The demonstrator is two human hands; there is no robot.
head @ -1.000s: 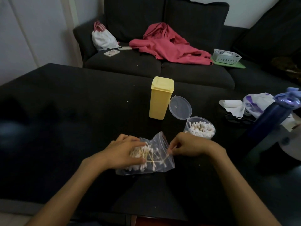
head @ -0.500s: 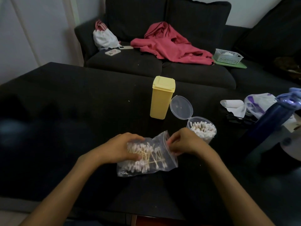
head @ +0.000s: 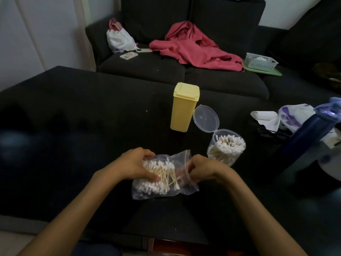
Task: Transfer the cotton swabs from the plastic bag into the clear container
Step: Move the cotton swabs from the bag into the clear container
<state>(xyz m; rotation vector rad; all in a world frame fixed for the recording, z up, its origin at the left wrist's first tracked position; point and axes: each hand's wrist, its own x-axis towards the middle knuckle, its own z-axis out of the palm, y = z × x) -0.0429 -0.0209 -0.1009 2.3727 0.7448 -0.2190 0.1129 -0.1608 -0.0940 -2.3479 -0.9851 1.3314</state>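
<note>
We see a dark table point(head: 73, 111) whose left half lies bare, while its right edge is crowded by a blue bottle point(head: 306, 137), partly cut off by the frame, and crumpled wrappers point(head: 293, 115). Near the middle stand a yellow box point(head: 184, 108) and, just to its right, the clear container point(head: 226, 146), lid flipped back, packed with swabs. The plastic bag point(head: 164, 175) sits toward the near edge, between both hands. Our left hand point(head: 132, 165) grips its left side, fingers curled around the cotton swabs point(head: 158, 170) through the film. Our right hand point(head: 201, 168) pinches the bag's open mouth; its fingertips are hidden behind the plastic.
</note>
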